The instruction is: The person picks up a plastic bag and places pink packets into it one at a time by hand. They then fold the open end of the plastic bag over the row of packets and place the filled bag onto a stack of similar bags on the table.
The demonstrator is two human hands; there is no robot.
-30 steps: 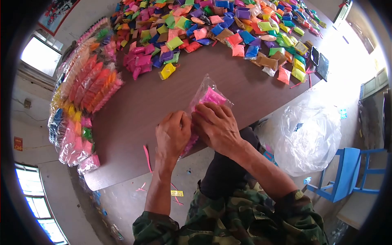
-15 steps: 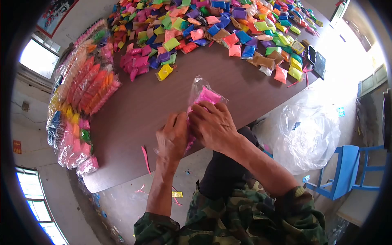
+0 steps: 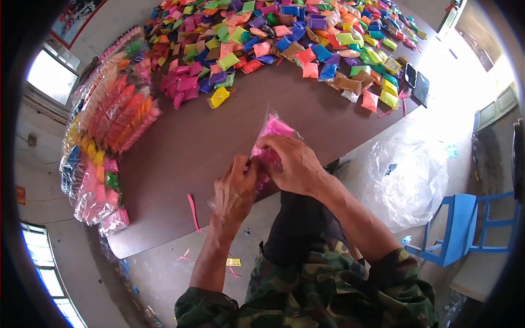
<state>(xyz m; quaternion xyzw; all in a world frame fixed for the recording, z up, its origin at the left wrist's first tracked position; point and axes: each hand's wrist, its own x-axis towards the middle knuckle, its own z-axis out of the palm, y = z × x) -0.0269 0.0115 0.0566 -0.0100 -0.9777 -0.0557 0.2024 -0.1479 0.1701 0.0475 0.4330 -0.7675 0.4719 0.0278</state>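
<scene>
Above the near edge of the brown table, a clear plastic bag (image 3: 276, 127) with pink packets inside is between my hands. My right hand (image 3: 297, 165) is wrapped over the bag's right side, thumb and fingers curled round the pink packets. On the bag's left side, my left hand (image 3: 236, 188) has its fingers pinched together at the plastic. Part of the bag's lower end shows below the fingers; the rest is hidden behind my hands.
Many small colourful packets (image 3: 262, 48) are heaped across the table's far side. Filled clear bags (image 3: 117, 117) line its left edge. A pink strip (image 3: 193, 212) lies at the near edge. Right of the table are a large clear plastic sack (image 3: 407, 177) and a blue chair (image 3: 457, 229).
My right hand has shifted slightly right and lower, showing more of the pink packets. My left hand has moved slightly right, its fingers now closer to the bag's middle.
</scene>
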